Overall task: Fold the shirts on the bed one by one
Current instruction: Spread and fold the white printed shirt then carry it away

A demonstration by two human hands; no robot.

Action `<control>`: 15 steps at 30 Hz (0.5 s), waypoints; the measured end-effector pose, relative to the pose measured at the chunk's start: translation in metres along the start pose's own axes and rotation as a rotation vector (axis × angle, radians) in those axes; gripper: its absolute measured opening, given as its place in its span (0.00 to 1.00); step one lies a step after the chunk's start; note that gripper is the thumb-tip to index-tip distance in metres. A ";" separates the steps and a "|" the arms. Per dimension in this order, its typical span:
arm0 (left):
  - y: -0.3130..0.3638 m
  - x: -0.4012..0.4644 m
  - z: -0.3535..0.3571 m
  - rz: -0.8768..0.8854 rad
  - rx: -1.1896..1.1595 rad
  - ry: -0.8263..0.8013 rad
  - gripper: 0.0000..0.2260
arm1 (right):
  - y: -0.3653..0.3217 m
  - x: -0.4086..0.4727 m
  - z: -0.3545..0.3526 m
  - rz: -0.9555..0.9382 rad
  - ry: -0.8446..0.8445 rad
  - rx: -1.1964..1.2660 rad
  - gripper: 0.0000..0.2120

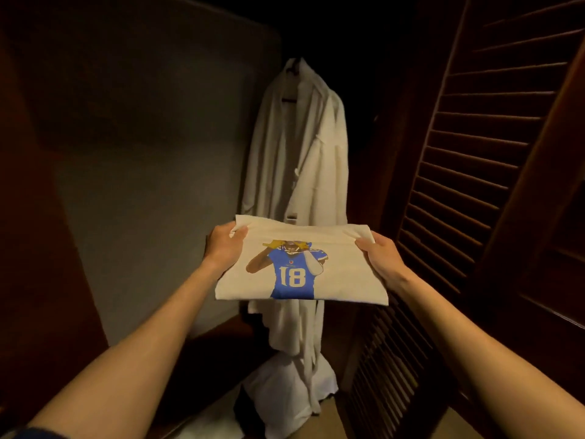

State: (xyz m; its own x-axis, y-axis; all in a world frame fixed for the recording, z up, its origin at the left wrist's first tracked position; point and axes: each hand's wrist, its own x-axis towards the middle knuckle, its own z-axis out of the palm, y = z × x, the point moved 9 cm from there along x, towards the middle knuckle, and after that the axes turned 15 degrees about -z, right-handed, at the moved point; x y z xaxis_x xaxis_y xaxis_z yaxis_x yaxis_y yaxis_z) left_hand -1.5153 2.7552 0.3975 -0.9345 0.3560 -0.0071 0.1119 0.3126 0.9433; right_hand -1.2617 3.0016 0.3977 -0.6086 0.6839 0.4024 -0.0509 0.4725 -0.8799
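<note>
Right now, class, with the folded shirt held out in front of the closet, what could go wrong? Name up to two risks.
1. Each hand (left hand, right hand) grips only a far corner of the shirt, so the near edge may sag and the fold open.
2. The robe hangs right behind it; pushing the shirt forward might snag it.

dim closet interior: plain grey back wall (152, 172), dark brown louvred wooden door (474, 172) at right, long white bathrobe (300, 160) hanging in the corner, reaching the floor.
</note>
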 end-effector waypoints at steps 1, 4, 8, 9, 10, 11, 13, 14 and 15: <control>-0.011 0.014 -0.003 -0.033 -0.014 0.026 0.09 | 0.010 0.018 0.015 0.004 -0.024 0.021 0.10; -0.051 0.048 -0.018 -0.179 -0.074 0.106 0.08 | 0.033 0.064 0.068 0.009 -0.111 0.042 0.09; -0.103 0.079 -0.052 -0.285 -0.157 0.279 0.09 | 0.061 0.105 0.151 0.022 -0.239 0.113 0.10; -0.117 0.085 -0.059 -0.311 -0.174 0.322 0.09 | 0.068 0.112 0.172 0.026 -0.268 0.135 0.10; -0.130 0.091 -0.066 -0.338 -0.193 0.361 0.09 | 0.075 0.119 0.192 0.032 -0.292 0.158 0.10; -0.144 0.096 -0.072 -0.363 -0.201 0.400 0.10 | 0.084 0.123 0.210 0.042 -0.320 0.180 0.10; -0.168 0.105 -0.080 -0.401 -0.169 0.459 0.13 | 0.106 0.131 0.246 0.067 -0.391 0.213 0.10; -0.179 0.109 -0.082 -0.413 -0.154 0.473 0.14 | 0.117 0.135 0.263 0.080 -0.431 0.224 0.09; -0.193 0.112 -0.083 -0.425 -0.136 0.488 0.14 | 0.129 0.137 0.280 0.091 -0.469 0.231 0.09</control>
State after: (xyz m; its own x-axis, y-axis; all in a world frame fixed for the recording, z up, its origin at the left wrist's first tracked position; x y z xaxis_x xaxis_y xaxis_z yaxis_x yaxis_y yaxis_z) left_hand -1.6699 2.6616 0.2425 -0.9373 -0.2236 -0.2674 -0.3146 0.2121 0.9252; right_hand -1.5735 3.0010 0.2687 -0.9048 0.3693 0.2119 -0.1222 0.2516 -0.9601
